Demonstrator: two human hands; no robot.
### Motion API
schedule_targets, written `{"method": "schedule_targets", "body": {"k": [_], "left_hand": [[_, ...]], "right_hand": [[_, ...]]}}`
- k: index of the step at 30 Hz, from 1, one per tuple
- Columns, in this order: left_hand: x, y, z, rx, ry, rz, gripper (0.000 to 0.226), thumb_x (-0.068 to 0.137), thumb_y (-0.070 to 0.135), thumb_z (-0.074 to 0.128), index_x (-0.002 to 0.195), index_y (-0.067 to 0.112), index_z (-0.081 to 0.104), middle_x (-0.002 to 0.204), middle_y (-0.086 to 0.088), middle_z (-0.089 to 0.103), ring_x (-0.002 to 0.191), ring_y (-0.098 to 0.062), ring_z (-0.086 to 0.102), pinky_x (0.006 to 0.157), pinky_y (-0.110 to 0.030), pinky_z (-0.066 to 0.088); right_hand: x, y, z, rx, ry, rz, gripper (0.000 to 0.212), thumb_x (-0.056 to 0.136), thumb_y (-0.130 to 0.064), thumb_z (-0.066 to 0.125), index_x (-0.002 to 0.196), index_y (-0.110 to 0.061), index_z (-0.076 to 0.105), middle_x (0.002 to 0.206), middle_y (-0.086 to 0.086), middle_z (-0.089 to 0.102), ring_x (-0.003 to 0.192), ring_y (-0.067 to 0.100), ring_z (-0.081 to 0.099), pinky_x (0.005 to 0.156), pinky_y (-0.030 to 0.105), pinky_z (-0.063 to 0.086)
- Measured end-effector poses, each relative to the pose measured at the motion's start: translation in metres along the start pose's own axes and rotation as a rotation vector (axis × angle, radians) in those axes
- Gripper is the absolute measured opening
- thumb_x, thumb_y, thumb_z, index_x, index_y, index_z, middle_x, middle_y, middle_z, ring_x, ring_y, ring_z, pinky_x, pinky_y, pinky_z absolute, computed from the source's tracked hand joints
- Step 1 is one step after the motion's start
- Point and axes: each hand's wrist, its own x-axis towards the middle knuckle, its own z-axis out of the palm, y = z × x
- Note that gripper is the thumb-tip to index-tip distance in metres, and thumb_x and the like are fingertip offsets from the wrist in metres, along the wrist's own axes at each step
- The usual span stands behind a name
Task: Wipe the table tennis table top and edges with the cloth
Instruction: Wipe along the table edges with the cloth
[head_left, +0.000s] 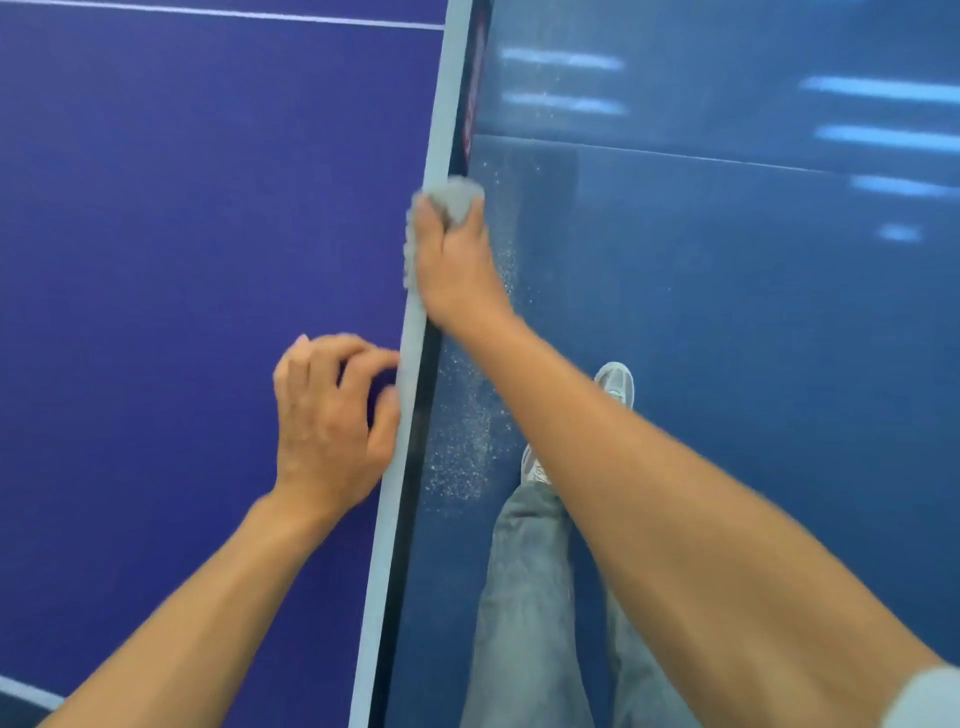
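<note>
Grey bunched cloth (452, 200) is gripped by right hand (457, 265) atop the pale grey table edge strip (441, 104), stretched lengthwise ahead; left hand (327, 415), loosely curled, empty, is held beside that strip, further back.

The table top (182, 234) filling the left of the frame is deep violet-blue with thin white lines; its edge strip (439, 130) is pale grey-blue. My cloth (454, 200) is light grey. The floor (727, 312) at right is blue, flecked white. My jeans (524, 597) are faded grey, my shoes (615, 382) paler.
</note>
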Motion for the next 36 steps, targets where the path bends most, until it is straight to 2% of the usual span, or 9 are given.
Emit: {"method": "schedule_targets", "body": {"k": [7,12,17,20,22,25,29,33,36], "left_hand": [[0.182,0.003,0.001,-0.029,0.113,-0.092,0.045,0.095,0.020,0.045,0.138,0.014,0.057,0.142,-0.010,0.053,0.137,-0.029,0.045,0.119,-0.060,0.025],[0.280,0.003,0.013,0.078,0.029,-0.263,0.053,0.101,0.036,0.029,0.154,0.032,0.038,0.161,-0.004,0.031,0.150,-0.025,0.029,0.126,-0.060,0.007],[0.286,0.004,0.029,0.065,0.074,-0.301,0.052,0.102,0.039,0.030,0.152,0.038,0.042,0.159,-0.001,0.035,0.146,-0.024,0.033,0.125,-0.054,0.015],[0.288,0.003,0.029,0.002,0.117,-0.316,0.051,0.101,0.037,0.032,0.149,0.033,0.048,0.157,0.002,0.039,0.144,-0.021,0.036,0.124,-0.053,0.017],[0.289,0.005,0.028,-0.030,0.127,-0.333,0.051,0.102,0.035,0.032,0.148,0.029,0.050,0.157,0.003,0.040,0.145,-0.020,0.036,0.124,-0.054,0.017],[0.288,0.004,0.028,-0.016,0.119,-0.320,0.050,0.102,0.032,0.034,0.148,0.027,0.051,0.157,-0.002,0.040,0.146,-0.023,0.035,0.123,-0.057,0.017],[0.289,0.000,0.030,0.012,0.106,-0.298,0.049,0.101,0.030,0.041,0.148,0.025,0.050,0.157,-0.005,0.040,0.147,-0.026,0.035,0.123,-0.059,0.017],[0.289,-0.002,0.031,0.007,0.087,-0.296,0.049,0.100,0.028,0.042,0.149,0.023,0.049,0.158,-0.006,0.038,0.147,-0.029,0.033,0.125,-0.058,0.012],[0.291,-0.001,0.030,0.015,0.060,-0.291,0.050,0.099,0.030,0.040,0.148,0.023,0.046,0.158,-0.009,0.037,0.147,-0.033,0.033,0.124,-0.061,0.012]], "right_hand": [[0.063,-0.054,-0.022,-0.102,0.082,-0.101,0.079,0.107,-0.055,0.042,0.163,-0.008,0.012,0.155,0.019,0.041,0.130,0.035,0.055,0.107,0.049,0.048],[-0.042,0.020,-0.018,-0.146,-0.180,-0.046,0.087,0.107,-0.056,0.038,0.165,-0.018,-0.014,0.174,0.006,0.012,0.152,0.030,0.034,0.121,0.049,0.032],[-0.100,0.056,-0.012,-0.212,-0.308,0.082,0.086,0.103,-0.065,0.030,0.160,-0.035,-0.026,0.170,-0.003,0.025,0.140,0.027,0.048,0.114,0.050,0.041],[-0.064,0.025,-0.012,-0.111,-0.198,0.108,0.085,0.098,-0.065,0.028,0.162,-0.035,-0.020,0.169,0.001,0.027,0.139,0.029,0.049,0.114,0.051,0.041],[-0.012,-0.012,-0.016,0.074,-0.099,0.093,0.083,0.093,-0.067,0.031,0.164,-0.032,0.005,0.153,0.008,0.045,0.122,0.033,0.059,0.106,0.056,0.049],[0.100,-0.077,-0.035,0.165,0.019,0.018,0.058,0.096,-0.065,0.037,0.128,-0.017,0.039,0.122,0.016,0.057,0.099,0.030,0.062,0.095,0.061,0.054],[0.200,-0.163,-0.062,0.133,0.135,-0.116,0.045,0.110,-0.045,0.038,0.128,-0.005,0.050,0.102,0.011,0.067,0.070,0.017,0.068,0.071,0.042,0.060],[0.181,-0.151,-0.048,0.087,0.198,-0.049,0.051,0.108,-0.051,0.037,0.139,-0.011,0.043,0.128,0.021,0.062,0.103,0.038,0.067,0.090,0.058,0.056],[0.119,-0.101,-0.039,0.039,0.096,0.015,0.068,0.106,-0.057,0.039,0.154,-0.011,0.028,0.140,0.024,0.054,0.112,0.041,0.062,0.094,0.060,0.053]]}}
